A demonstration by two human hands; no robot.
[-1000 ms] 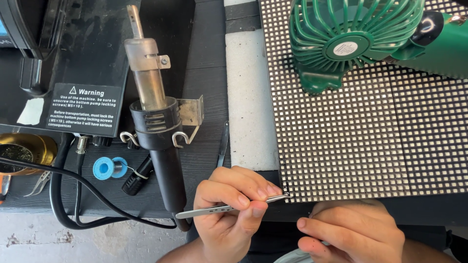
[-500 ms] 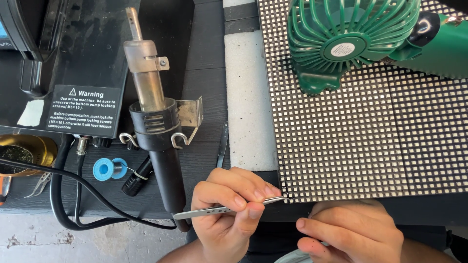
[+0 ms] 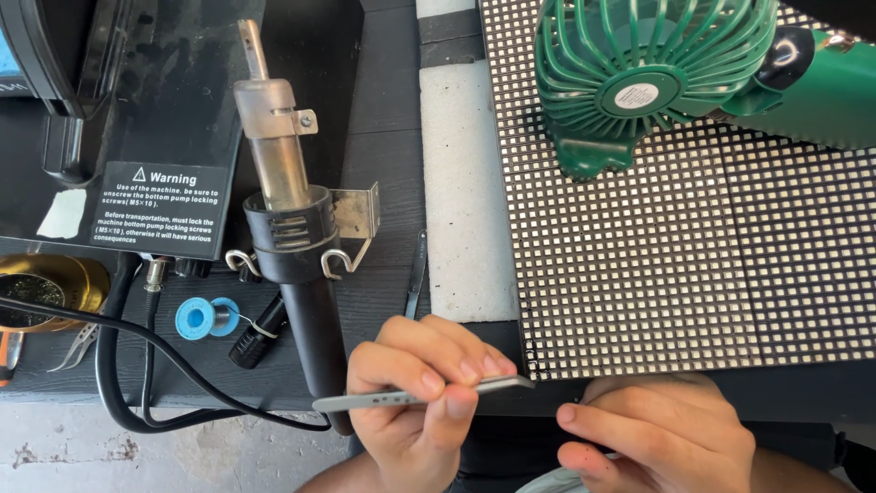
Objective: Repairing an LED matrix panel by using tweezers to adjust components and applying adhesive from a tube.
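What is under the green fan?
The green fan stands on a dotted panel, a black board covered in rows of tiny pale squares. The rows run up to the fan's base; whatever lies right beneath the base is covered.

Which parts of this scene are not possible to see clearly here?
- Head view: tweezers tip at the dotted panel corner, too small to tell what it grips.
- Right hand: bottom edge cuts it off.
- Green fan: top edge cuts it.
- Left hand hides the tweezers' middle.
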